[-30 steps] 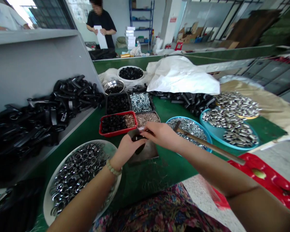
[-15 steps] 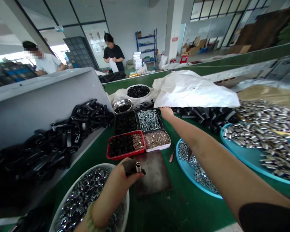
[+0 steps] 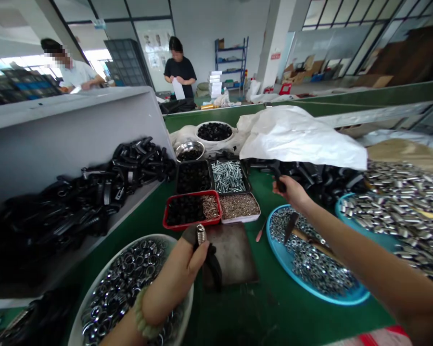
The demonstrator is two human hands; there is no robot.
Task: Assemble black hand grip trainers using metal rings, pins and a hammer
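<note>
While the left hand (image 3: 175, 283) pinches a black fitting (image 3: 211, 262) with a silver bolt (image 3: 201, 234), the right hand (image 3: 292, 192) pinches a black handle (image 3: 279, 180) over a blue tray (image 3: 274, 254).

**Site: small-parts assembly workshop on a factory floor.**

Long green-topped worktop (image 3: 292, 319) carried bulk hardware sorted by kind: hex nuts (image 3: 312, 269) in a blue tray, metal cylinders (image 3: 400, 211) in a second blue tray, steel rings (image 3: 126, 288) in a white basin, screws (image 3: 228, 176) in a dark tray, and black plastic parts (image 3: 72, 202) heaped on a grey shelf (image 3: 68, 113). Two co-workers (image 3: 178, 69) (image 3: 72, 72) stood at benches farther off. Blue steel shelving (image 3: 231, 62), stacked white boxes (image 3: 214, 84) and cardboard cartons (image 3: 303, 76) stood along the far side of a large hall with concrete pillars (image 3: 277, 43) and tall metal-framed windows (image 3: 328, 24).
</note>
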